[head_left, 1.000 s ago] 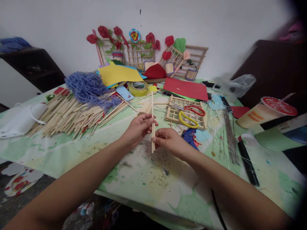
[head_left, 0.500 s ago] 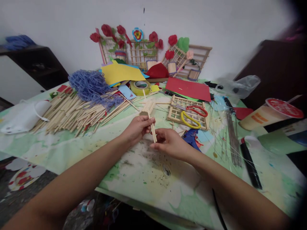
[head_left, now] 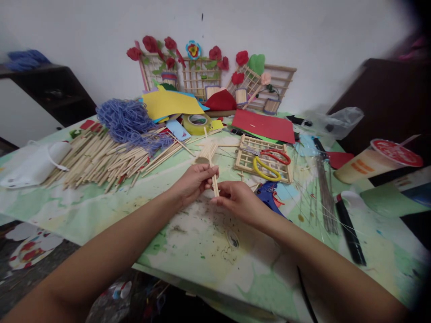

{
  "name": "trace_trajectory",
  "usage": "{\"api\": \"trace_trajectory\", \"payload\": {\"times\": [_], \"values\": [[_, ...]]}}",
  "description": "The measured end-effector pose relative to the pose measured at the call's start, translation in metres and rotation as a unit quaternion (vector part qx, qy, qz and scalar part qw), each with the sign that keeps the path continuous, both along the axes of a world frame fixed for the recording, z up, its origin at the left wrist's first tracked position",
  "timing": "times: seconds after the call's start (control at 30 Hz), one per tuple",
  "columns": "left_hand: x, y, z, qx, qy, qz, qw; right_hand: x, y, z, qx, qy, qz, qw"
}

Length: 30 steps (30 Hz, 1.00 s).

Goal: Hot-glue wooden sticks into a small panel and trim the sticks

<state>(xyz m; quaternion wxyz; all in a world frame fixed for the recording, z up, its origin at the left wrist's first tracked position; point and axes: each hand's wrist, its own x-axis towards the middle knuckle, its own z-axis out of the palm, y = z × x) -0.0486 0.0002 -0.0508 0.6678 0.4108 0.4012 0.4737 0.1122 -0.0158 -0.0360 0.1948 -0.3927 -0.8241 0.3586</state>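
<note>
Above the table, my left hand [head_left: 198, 179] pinches a few thin wooden sticks [head_left: 215, 186] between thumb and fingers. The sticks point away from me and slant slightly left. My right hand [head_left: 234, 197] is curled round their near end, its thumb and fingertips touching them. Just beyond my fingers lies a small group of short sticks [head_left: 209, 151], partly hidden by my left hand. A stick lattice [head_left: 240, 157] with yellow and red handled scissors [head_left: 266, 168] on it lies to the right.
A stick pile [head_left: 97, 157] and blue yarn [head_left: 124, 117] cover the left. Red paper [head_left: 264, 125], tape [head_left: 197, 123] and flower trellises [head_left: 202, 74] stand or lie behind. Blue tool [head_left: 269, 195], wires [head_left: 325, 193], a black rod [head_left: 350, 231] and a drink cup [head_left: 373, 161] are right.
The near end of the held sticks has shifted slightly up and left, and my right hand has moved a little with it. Both hands keep nearly the same pose.
</note>
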Motion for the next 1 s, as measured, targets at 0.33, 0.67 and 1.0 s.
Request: {"api": "trace_trajectory", "payload": {"times": [0.33, 0.67, 1.0], "values": [[0.002, -0.007, 0.011, 0.086, 0.065, -0.001, 0.994, 0.001, 0.001, -0.002, -0.052, 0.002, -0.017, 0.999], [0.002, -0.004, 0.003, 0.076, 0.079, 0.016, 0.994, 0.016, 0.012, 0.014, 0.004, -0.04, 0.011, 0.999], [0.001, 0.0, 0.002, 0.083, 0.115, 0.062, 0.988, 0.102, 0.064, 0.042, 0.258, -0.225, -0.304, 0.889]]}}
